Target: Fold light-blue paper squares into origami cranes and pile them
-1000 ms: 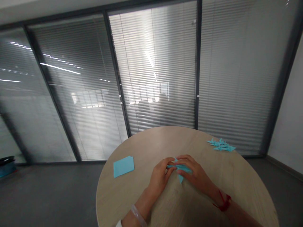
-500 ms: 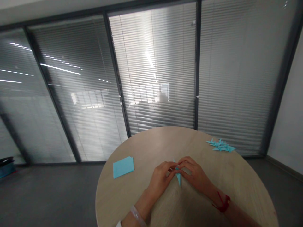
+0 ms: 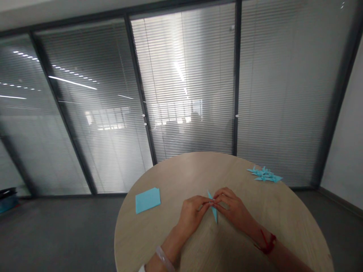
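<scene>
A narrow piece of folded blue paper [image 3: 214,216] is pinched between my two hands, low over the middle of the table. One pointed end shows beyond the fingers and another points toward me; its centre is hidden by the fingertips. My left hand [image 3: 193,212] is closed on it from the left, thumb and forefinger pressed together. From the right, my right hand [image 3: 231,207] grips the same paper with thumb and fingertips, its other fingers curled.
A stack of blue paper sheets [image 3: 148,200] lies at the left of the round wooden table [image 3: 195,170]. Toward the back right edge is a pile of folded blue paper pieces [image 3: 264,174]. Behind the table stand glass partitions with blinds [image 3: 187,83].
My left fingers have drawn closer together on the paper, narrowing the gap between thumb and forefinger. More of the paper's far point shows. My right hand has hardly moved.
</scene>
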Demonstrator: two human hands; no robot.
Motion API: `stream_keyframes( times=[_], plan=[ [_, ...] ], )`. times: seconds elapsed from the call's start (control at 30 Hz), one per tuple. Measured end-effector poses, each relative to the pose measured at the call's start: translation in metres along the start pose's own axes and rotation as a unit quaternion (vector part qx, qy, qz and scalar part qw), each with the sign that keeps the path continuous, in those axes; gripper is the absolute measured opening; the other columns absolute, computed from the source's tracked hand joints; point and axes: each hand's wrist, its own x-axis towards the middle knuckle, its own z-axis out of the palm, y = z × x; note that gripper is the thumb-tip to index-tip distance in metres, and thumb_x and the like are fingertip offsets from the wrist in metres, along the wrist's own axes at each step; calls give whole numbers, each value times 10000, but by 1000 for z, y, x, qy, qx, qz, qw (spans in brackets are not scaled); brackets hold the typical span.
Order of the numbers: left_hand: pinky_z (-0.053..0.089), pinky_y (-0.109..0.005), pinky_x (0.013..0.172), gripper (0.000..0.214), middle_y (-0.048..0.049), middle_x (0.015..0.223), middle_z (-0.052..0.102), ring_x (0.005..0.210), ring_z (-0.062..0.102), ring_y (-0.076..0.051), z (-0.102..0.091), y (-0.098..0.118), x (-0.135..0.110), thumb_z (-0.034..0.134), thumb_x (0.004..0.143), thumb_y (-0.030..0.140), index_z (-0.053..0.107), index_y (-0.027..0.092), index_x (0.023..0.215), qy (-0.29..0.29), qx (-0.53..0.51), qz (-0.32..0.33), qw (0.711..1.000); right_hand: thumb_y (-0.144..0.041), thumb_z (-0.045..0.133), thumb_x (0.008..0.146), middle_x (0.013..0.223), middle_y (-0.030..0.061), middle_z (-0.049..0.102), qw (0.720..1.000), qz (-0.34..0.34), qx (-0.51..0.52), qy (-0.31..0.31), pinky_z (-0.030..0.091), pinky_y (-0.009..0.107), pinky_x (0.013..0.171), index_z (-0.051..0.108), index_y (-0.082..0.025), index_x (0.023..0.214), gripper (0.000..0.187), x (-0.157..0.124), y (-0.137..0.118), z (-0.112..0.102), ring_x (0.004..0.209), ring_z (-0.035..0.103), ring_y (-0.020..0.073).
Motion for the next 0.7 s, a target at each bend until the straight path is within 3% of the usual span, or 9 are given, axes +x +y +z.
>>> stream_keyframes(
  times=[0.43, 0.5, 0.63, 0.7],
  plan=[
    [475, -259, 761, 336, -66, 892, 738, 823, 671, -197, -2, 4, -1, 404, 933, 338, 718, 218, 947, -20, 8, -11, 1000, -320, 572, 881, 853, 43, 648, 1000, -1, -11, -8, 488, 361, 774, 660, -241, 786, 152, 0, 0, -1, 853, 595, 200],
    [477, -257, 778, 301, -59, 914, 736, 833, 668, -192, -1, 4, 0, 446, 918, 353, 711, 219, 965, -22, -11, -19, 1000, -309, 572, 881, 851, 46, 649, 1000, -4, -10, -7, 485, 363, 771, 656, -236, 784, 147, 0, 2, -1, 851, 593, 201],
    [487, -259, 762, 249, -35, 897, 736, 802, 665, -190, 1, 3, 1, 684, 764, 382, 710, 209, 941, -17, 14, -36, 999, -294, 591, 868, 839, 51, 645, 1000, -15, -5, 0, 481, 361, 751, 644, -220, 766, 137, -1, 4, 1, 836, 590, 204],
    [485, -254, 753, 190, -24, 856, 740, 787, 668, -180, 3, 0, 0, 675, 780, 355, 719, 207, 892, -12, 30, -33, 999, -282, 599, 863, 834, 53, 643, 1000, -17, -3, 1, 480, 362, 748, 641, -214, 761, 130, -1, 3, 2, 831, 587, 204]
  ],
)
